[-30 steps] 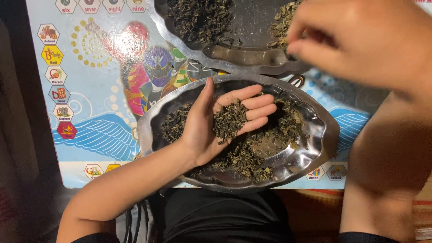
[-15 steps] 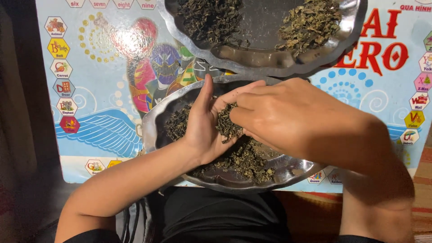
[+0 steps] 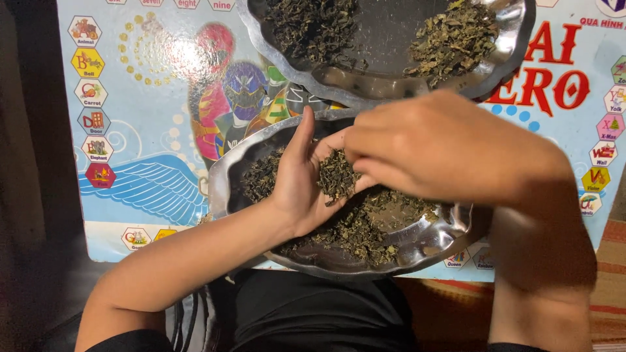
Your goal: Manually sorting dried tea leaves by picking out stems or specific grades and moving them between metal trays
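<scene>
Dried leaves [image 3: 338,176] lie in the cupped, open left hand [image 3: 303,179] over the near tray [image 3: 430,244], the right hand [image 3: 424,153] fingers pinching into them, a second tray [image 3: 326,81] at 12 o'clock, both on a blue picture-board table [image 3: 150,163] edged with coloured hexagon labels.

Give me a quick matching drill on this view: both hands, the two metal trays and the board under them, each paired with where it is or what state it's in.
Column one:
1. left hand
2. right hand
3. near scalloped silver metal tray
4. far scalloped silver metal tray
5. blue picture board

Column two:
A. holds two separate heaps of dried leaves
B. palm up, cupping a pile of dried green leaves
C. lies under both trays
D. fingers down, picking at the pile in the palm
E. directly beneath both hands, with loose leaves in it

Pairs: 1-B, 2-D, 3-E, 4-A, 5-C
</scene>
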